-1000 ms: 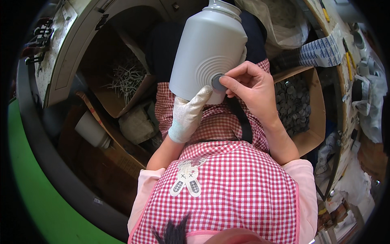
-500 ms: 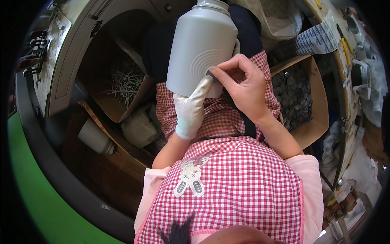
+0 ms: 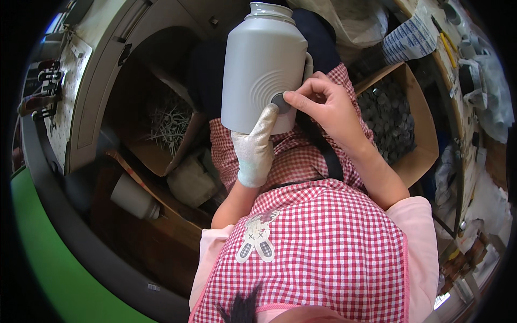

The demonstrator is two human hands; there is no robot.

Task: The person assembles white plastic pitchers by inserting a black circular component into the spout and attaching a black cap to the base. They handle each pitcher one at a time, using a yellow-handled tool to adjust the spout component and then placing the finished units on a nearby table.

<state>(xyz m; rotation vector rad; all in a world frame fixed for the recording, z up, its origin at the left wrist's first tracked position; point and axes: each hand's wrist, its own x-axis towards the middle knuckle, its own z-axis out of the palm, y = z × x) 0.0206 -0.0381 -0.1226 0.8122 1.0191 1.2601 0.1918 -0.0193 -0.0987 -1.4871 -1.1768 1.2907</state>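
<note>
A grey plastic jug body (image 3: 264, 59) rests on my lap, its neck pointing away from me and its handle on the right. My left hand (image 3: 254, 151), in a pale glove, is closed on the jug's near end, thumb up on its side and the other fingers hidden. A small dark grey disc (image 3: 278, 100) lies against the jug wall, at the lower right of the moulded curved ridges. My bare right hand (image 3: 333, 113) pinches the disc's right edge between thumb and forefinger. The left thumb tip is just below the disc.
Right of my lap, a cardboard box (image 3: 423, 121) holds many similar grey discs. A box of thin pale strips (image 3: 169, 121) stands at left, near another grey jug body (image 3: 132, 196) lying on its side. The workbench (image 3: 449, 91) at right carries yellow-handled tools and plastic bags.
The disc has turned from steeply tilted to nearly flat against the jug, and more of its face shows. My right fingers have shifted to its right edge. The whole view has moved slightly.
</note>
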